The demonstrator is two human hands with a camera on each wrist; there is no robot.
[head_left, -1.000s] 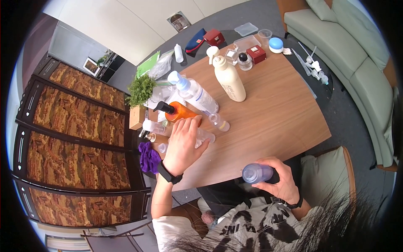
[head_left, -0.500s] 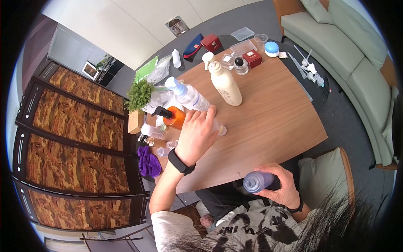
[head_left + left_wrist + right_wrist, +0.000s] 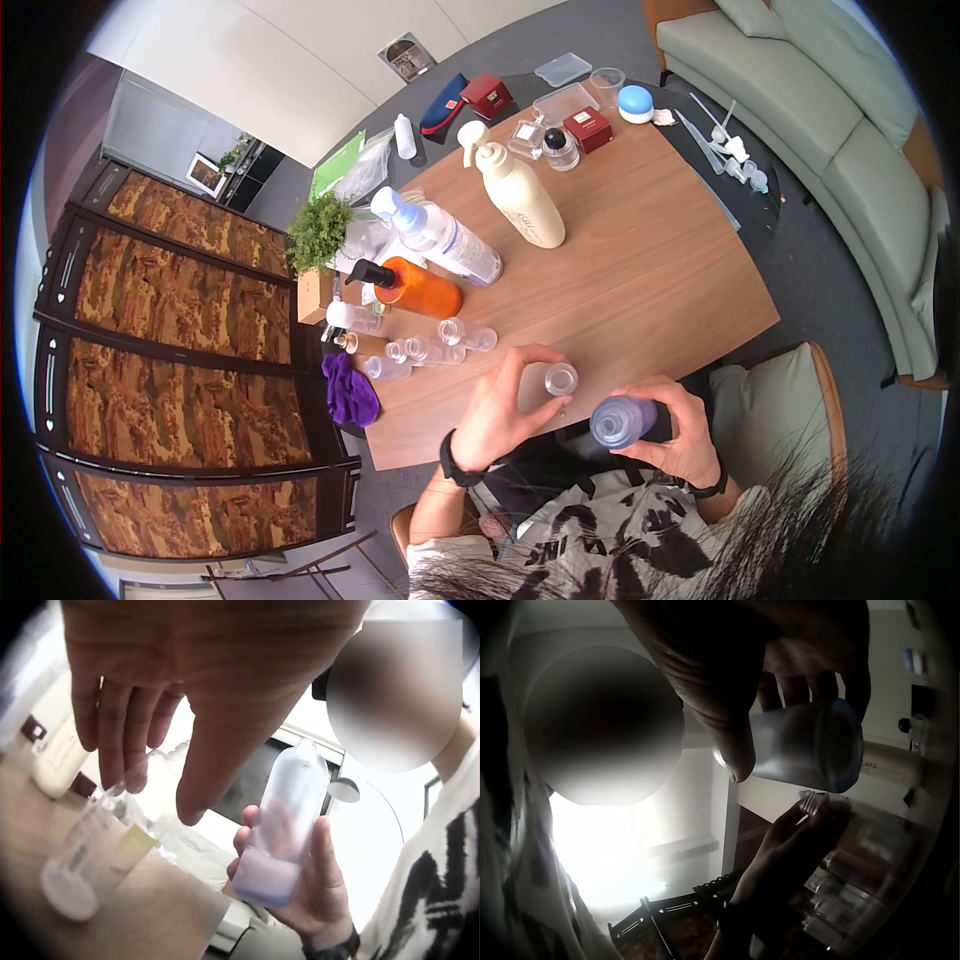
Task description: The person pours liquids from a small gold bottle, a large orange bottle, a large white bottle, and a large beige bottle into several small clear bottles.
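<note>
My left hand [image 3: 503,410] holds a small clear open-topped bottle [image 3: 561,379] between thumb and fingers, over the table's near edge. In the left wrist view that small bottle [image 3: 71,881] hangs below the fingertips, a yellowish label on its side. Just right of it, my right hand [image 3: 680,435] grips a translucent purple-blue bottle [image 3: 618,422], its open neck toward the head camera. The left wrist view shows pale liquid in the base of this bottle [image 3: 279,847]. The two bottles are apart.
Several small clear bottles [image 3: 432,350] stand at the table's left, beside an orange pump bottle [image 3: 425,288], a clear pump bottle [image 3: 455,245] and a purple cloth [image 3: 349,390]. A cream pump bottle [image 3: 525,200] stands farther back, near a red box [image 3: 588,130].
My left hand has come back from the row of bottles toward the right hand, now with a small clear bottle in its fingers. The right hand has stayed nearly in place, holding its bottle.
</note>
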